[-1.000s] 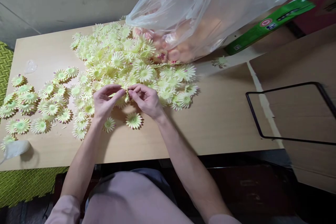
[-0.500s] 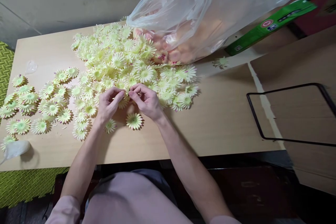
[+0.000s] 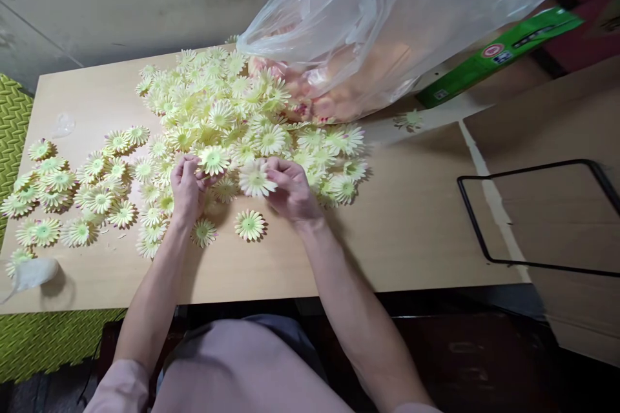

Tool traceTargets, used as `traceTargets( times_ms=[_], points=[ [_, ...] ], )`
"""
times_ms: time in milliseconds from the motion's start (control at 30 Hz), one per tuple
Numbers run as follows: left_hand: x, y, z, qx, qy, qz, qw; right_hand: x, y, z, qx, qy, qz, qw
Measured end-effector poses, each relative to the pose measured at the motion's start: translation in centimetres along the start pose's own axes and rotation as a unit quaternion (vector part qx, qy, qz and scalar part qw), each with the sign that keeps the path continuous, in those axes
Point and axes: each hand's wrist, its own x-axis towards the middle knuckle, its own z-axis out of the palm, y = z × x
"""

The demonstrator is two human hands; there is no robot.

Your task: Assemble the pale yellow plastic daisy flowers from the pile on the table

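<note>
My left hand (image 3: 188,188) is closed on a pale yellow-green artificial flower head (image 3: 214,159), held face up at the fingertips. In my right hand (image 3: 292,190) another cream flower head (image 3: 256,179) is pinched at its edge, slightly blurred. The two flowers are apart, with a small gap between them. Just behind both hands spreads a large heap of similar flower heads (image 3: 220,115). One flower head (image 3: 250,225) lies singly on the table in front of my hands, and another (image 3: 203,232) lies by my left forearm.
Smaller groups of flower heads (image 3: 98,199) lie on the left of the wooden table (image 3: 387,232). A clear plastic bag (image 3: 368,32) with pinkish contents stands behind the heap. At right are a green packet (image 3: 498,55), cardboard (image 3: 557,219) and a black wire frame (image 3: 472,219). A whitish cup-like piece (image 3: 36,273) sits front left.
My hands, which were together at the fingertips, have moved apart. A flower head now shows plainly in each hand. The view has shifted slightly.
</note>
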Motion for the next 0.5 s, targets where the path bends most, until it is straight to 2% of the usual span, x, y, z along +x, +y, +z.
traceTargets(
  times_ms=[67, 133, 300, 367, 500],
  points=[
    [0.3, 0.3, -0.3, -0.022, 0.016, 0.015, 1.000, 0.1, -0.3, -0.2, 0.043, 0.016, -0.014, 0.999],
    [0.4, 0.4, -0.4, -0.020, 0.013, 0.028, 0.999, 0.2, -0.3, -0.4, 0.039, 0.049, -0.027, 0.998],
    [0.0, 0.3, -0.2, 0.027, -0.027, 0.028, 0.999, 0.7, 0.5, -0.2, -0.100, 0.122, -0.038, 0.987],
    [-0.3, 0.1, -0.1, 0.045, -0.041, 0.015, 0.998, 0.7, 0.8, 0.0, -0.137, 0.118, -0.050, 0.982],
    [-0.8, 0.1, 0.0, 0.092, -0.092, -0.003, 0.992, 0.3, 1.0, 0.6, -0.147, 0.045, -0.049, 0.987]
  ],
)
